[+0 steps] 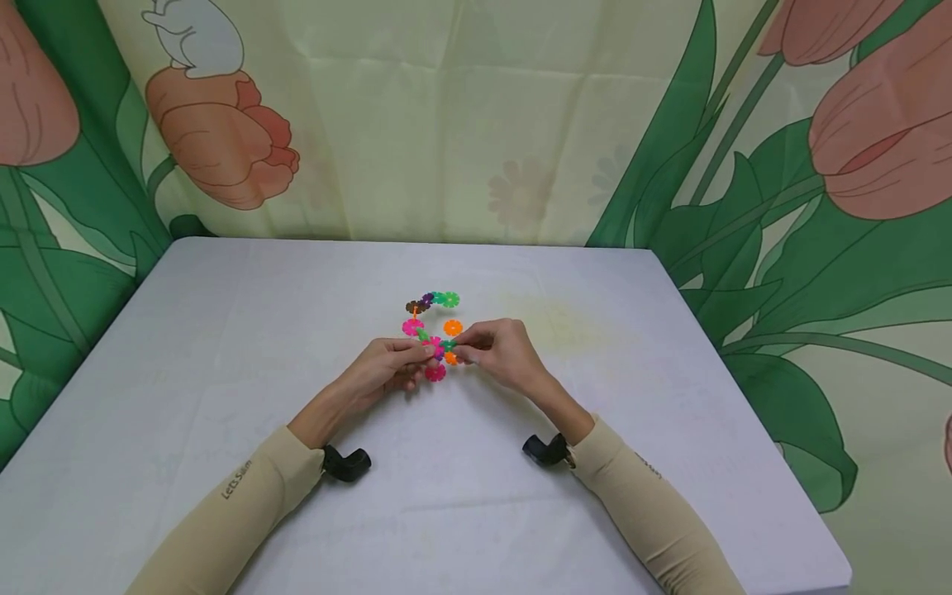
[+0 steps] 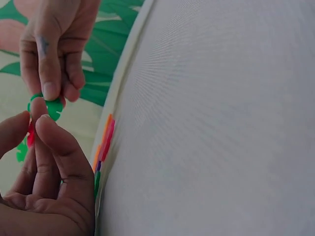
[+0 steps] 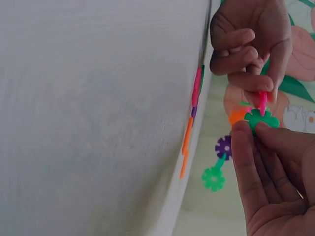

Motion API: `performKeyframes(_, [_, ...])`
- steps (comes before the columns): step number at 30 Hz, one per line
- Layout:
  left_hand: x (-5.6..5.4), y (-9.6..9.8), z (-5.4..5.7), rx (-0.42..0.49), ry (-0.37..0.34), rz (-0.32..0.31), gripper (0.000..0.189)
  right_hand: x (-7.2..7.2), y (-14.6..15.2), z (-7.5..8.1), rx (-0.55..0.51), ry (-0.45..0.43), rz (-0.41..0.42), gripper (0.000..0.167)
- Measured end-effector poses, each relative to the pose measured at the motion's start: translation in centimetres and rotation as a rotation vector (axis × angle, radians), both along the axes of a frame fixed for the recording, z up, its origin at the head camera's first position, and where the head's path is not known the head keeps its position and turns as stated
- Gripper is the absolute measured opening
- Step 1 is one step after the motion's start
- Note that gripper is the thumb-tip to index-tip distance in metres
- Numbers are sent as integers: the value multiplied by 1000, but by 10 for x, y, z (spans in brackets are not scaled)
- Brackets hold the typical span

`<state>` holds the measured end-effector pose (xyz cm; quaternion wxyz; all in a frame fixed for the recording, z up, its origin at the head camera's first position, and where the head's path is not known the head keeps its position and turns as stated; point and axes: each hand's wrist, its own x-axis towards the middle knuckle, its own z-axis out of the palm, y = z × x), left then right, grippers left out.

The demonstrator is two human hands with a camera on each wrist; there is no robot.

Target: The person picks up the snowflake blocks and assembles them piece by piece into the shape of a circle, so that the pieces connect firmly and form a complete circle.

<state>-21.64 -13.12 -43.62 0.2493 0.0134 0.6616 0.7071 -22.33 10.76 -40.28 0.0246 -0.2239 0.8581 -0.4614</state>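
Reaching in over the white bench (image 1: 223, 355), from about eight o'clock with the left hand (image 1: 390, 364) and from about three with the right hand (image 1: 502, 349), taking the meeting of the two as dial centre and twelve as away from the person. Clamping the left fingers on a pink disc (image 3: 263, 101), flower-shaped; pinching a green disc (image 3: 263, 118) of the same kind between the right fingers. Standing roughly crosswise at dial centre, pink edge-on and green face-on in the right wrist view.

Probably at the joining step: slotting green into pink to lengthen a chain of discs (image 1: 412, 328). Trailing away toward ten, past a brown disc (image 1: 416, 307) at eleven, ending in a light green disc (image 1: 449, 299) near twelve, apparently raised off the bench. Cannot tell whether already seated, with the contact partly hidden by fingertips.

For the next move, seems to need a firm left pinch, slots lined up, then a short straight push from three toward nine; best to release on the right only after a gentle tug.

Also near: one orange disc (image 1: 453, 328) at one, a second orange disc (image 1: 451, 359) between four and five, a deep pink disc (image 1: 435, 373) at six.
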Motion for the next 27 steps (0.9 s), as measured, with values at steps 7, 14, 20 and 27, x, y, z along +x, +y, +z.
performKeyframes(7, [1,0,3,-19,15,63,35,1,-3,2,59,-17,17,16])
performKeyframes(14, [1,-1,3,-8,16,95,29,-5,-3,-1,312,-66,-48,20])
performKeyframes(20, [1,-1,4,9,1,86,33,-10,-4,-6,364,-122,-39,24])
performKeyframes(27, [3,-1,5,40,-8,70,29,-12,-5,-10,423,-171,-6,38])
